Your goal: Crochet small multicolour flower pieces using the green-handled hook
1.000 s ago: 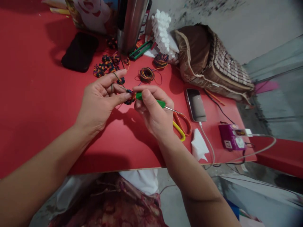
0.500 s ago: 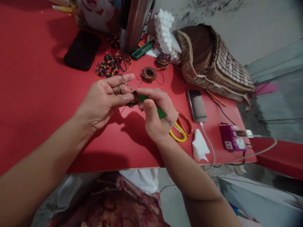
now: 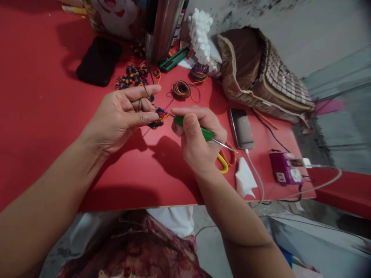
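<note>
Between thumb and fingers, my left hand (image 3: 124,112) pinches a small crocheted piece (image 3: 159,119) of dark, orange and purple yarn. A dark green strand loops around its fingers, and the index finger is stretched out. My right hand (image 3: 199,135) grips the green handle of a crochet hook (image 3: 207,134); a thin metal end sticks out behind the hand. The hook's front tip is at the right edge of the piece, too small to make out clearly. Beyond the hands lie a wound coil of multicoloured yarn (image 3: 181,90), a second yarn bundle (image 3: 199,72) and a crocheted strip (image 3: 131,77).
Scissors (image 3: 223,164) with yellow and red handles lie partly behind my right hand. A phone (image 3: 242,128) on a cable, crumpled white paper (image 3: 245,178) and a purple power adapter (image 3: 285,168) are at right. A steel flask (image 3: 164,31), green cutter (image 3: 174,60), black case (image 3: 99,61) and brown bag (image 3: 246,65) stand behind.
My right hand has moved right with the crochet hook, and my left hand slightly left with the piece. More of the crocheted piece shows between them.
</note>
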Available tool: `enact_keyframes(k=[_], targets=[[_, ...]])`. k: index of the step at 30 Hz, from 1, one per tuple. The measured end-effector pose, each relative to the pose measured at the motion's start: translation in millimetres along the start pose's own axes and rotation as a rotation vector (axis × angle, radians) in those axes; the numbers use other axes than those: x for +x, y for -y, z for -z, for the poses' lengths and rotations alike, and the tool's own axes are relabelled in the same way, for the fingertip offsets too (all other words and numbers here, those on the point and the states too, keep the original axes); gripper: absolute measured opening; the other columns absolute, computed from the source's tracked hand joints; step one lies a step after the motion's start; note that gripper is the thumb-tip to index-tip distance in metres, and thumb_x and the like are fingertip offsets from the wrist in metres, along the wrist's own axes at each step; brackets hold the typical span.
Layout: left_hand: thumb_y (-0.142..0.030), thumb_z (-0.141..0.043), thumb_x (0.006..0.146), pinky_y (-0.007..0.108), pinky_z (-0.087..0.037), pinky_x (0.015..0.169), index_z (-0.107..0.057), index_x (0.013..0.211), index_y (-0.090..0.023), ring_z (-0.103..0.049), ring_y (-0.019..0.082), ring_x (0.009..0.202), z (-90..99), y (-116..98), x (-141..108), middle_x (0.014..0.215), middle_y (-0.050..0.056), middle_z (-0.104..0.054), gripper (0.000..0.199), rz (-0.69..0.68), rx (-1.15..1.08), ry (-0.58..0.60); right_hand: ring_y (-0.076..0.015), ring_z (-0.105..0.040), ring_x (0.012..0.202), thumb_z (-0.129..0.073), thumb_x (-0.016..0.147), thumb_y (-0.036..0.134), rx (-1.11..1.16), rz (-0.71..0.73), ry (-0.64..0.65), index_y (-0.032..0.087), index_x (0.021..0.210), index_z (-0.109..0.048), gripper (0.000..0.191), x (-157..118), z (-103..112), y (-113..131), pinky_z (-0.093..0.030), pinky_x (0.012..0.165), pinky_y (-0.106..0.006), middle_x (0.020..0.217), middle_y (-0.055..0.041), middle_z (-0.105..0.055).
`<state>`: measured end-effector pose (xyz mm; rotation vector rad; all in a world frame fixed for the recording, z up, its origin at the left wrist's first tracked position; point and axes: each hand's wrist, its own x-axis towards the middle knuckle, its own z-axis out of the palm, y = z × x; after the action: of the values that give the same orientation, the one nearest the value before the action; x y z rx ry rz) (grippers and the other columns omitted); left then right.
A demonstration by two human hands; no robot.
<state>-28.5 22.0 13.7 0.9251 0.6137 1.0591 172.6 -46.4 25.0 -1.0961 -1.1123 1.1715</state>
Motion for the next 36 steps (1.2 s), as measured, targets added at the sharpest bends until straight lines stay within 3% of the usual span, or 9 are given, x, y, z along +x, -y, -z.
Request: enact_keyframes(k=[3,6,11,17,20,25,28,31,36], targets=[[-0.025,-0.118,0.071,0.038,-0.067,0.078,-0.094,0.116,-0.028,-0.076,0.020,0.074,1.7,-1.2,1.4,0.081,0.000,-0.082,0.051,-0.033,0.049,0.008,-0.0181,-0.066,0.078,-0.092,0.101,0.066,-0.019,0.244,-0.093,0.035,0.097,-0.092,0.031,4.6,-2.0,-5.5,-0.063,0.071,-0.038,0.087,-0.0014,-0.071],[-0.027,-0.118,0.071,0.036,-0.068,0.078,-0.096,0.116,-0.027,-0.076,0.019,0.073,0.9,-2.9,0.8,0.081,0.000,-0.083,0.050,-0.022,0.051,0.021,-0.0152,-0.059,0.069,-0.092,0.102,0.062,-0.017,0.339,-0.153,0.036,0.093,-0.093,0.028,9.0,-4.6,-10.2,-0.061,0.072,-0.038,0.081,0.0009,-0.070],[-0.026,-0.118,0.072,0.034,-0.065,0.078,-0.098,0.117,-0.026,-0.076,0.017,0.073,1.5,-4.1,-1.2,0.084,0.002,-0.083,0.049,-0.002,0.025,0.024,-0.0159,-0.057,0.066,-0.093,0.099,0.065,-0.071,0.339,-0.175,0.033,0.088,-0.093,0.034,11.7,-1.4,-7.1,-0.055,0.066,-0.038,0.077,0.0000,-0.068],[-0.025,-0.117,0.075,0.034,-0.062,0.075,-0.098,0.119,-0.023,-0.075,0.018,0.071,2.6,-5.9,-1.6,0.084,0.004,-0.082,0.048,0.001,0.041,0.063,-0.0139,-0.058,0.066,-0.093,0.104,0.049,-0.004,0.360,-0.069,0.032,0.088,-0.095,0.023,15.8,8.8,-1.5,-0.056,0.069,-0.037,0.075,0.0004,-0.068],[-0.026,-0.116,0.076,0.030,-0.060,0.071,-0.099,0.118,-0.023,-0.071,0.016,0.071,1.8,-7.2,-1.7,0.084,0.003,-0.081,0.045,0.010,0.041,0.110,-0.0117,-0.051,0.058,-0.092,0.105,0.041,0.092,0.339,-0.001,0.031,0.087,-0.096,0.020,21.0,12.4,-1.5,-0.048,0.058,-0.032,0.070,0.0012,-0.069],[-0.027,-0.118,0.070,0.031,-0.054,0.067,-0.098,0.117,-0.019,-0.067,0.017,0.068,-0.1,-5.4,-1.8,0.080,0.004,-0.078,0.052,0.019,0.056,0.138,-0.0076,-0.035,0.052,-0.094,0.102,0.048,0.246,0.222,0.098,0.027,0.082,-0.093,0.029,26.8,9.1,-2.0,-0.040,0.053,-0.028,0.065,0.0028,-0.065],[-0.028,-0.120,0.067,0.030,-0.057,0.069,-0.099,0.115,-0.023,-0.067,0.016,0.070,-6.3,-1.6,-3.0,0.079,0.002,-0.076,0.053,0.003,0.034,0.089,-0.0074,-0.029,0.051,-0.097,0.098,0.058,0.293,0.123,0.085,0.025,0.077,-0.087,0.040,27.4,1.6,-4.1,-0.038,0.051,-0.026,0.056,0.0084,-0.046],[-0.024,-0.119,0.067,0.029,-0.062,0.073,-0.099,0.113,-0.029,-0.068,0.014,0.073,-15.9,4.8,-5.3,0.081,0.000,-0.075,0.050,-0.051,0.006,0.005,-0.0106,-0.034,0.052,-0.091,0.096,0.075,0.266,0.079,0.056,0.028,0.082,-0.083,0.050,27.3,-5.4,-9.6,-0.040,0.052,-0.027,0.056,0.0105,-0.034],[-0.016,-0.113,0.072,0.032,-0.068,0.085,-0.098,0.112,-0.032,-0.073,0.017,0.082,-28.0,16.8,-9.5,0.085,-0.002,-0.079,0.045,-0.154,0.041,-0.143,-0.0131,-0.043,0.058,-0.087,0.102,0.073,0.261,0.101,-0.004,0.033,0.094,-0.087,0.041,24.6,-12.3,-17.4,-0.047,0.057,-0.030,0.063,0.0075,-0.041]])
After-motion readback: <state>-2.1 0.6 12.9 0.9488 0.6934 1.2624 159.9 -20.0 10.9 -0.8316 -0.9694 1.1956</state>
